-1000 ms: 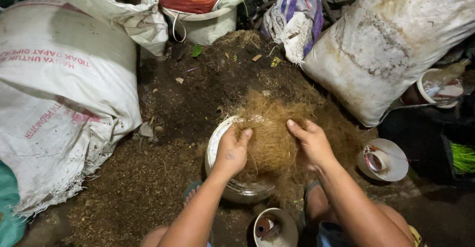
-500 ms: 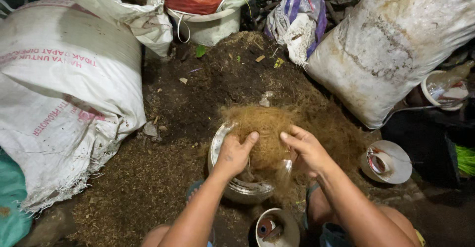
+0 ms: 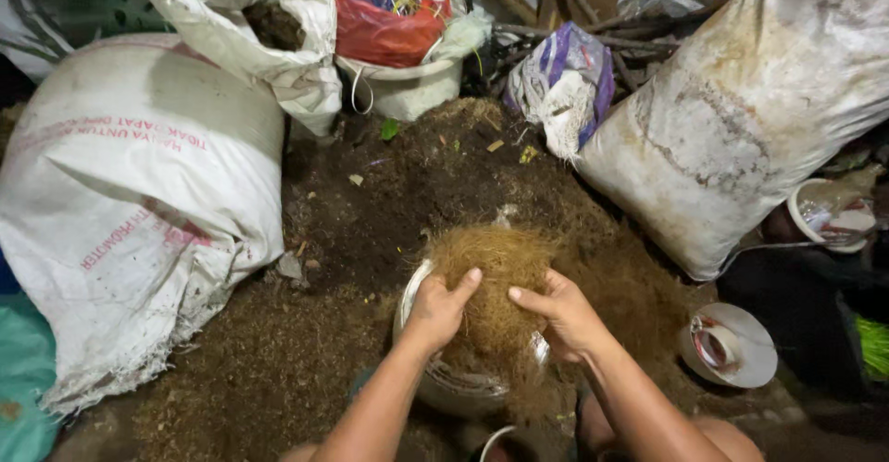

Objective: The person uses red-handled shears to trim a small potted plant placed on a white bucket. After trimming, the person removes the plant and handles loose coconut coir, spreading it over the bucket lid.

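Coconut fibre clump (image 3: 495, 281) upright in pot (image 3: 444, 383), long axis vertical; left hand (image 3: 435, 309), right hand (image 3: 560, 312) grasping it.

Fibre wad (image 3: 495, 277) sits in the pot (image 3: 444, 383), sacks left (image 3: 139, 193) and right (image 3: 741, 119), bucket (image 3: 407, 87) behind.

Both hands — left hand (image 3: 437, 309), right hand (image 3: 563, 312) — press coconut fibre (image 3: 491, 277) into a pot (image 3: 444, 383).
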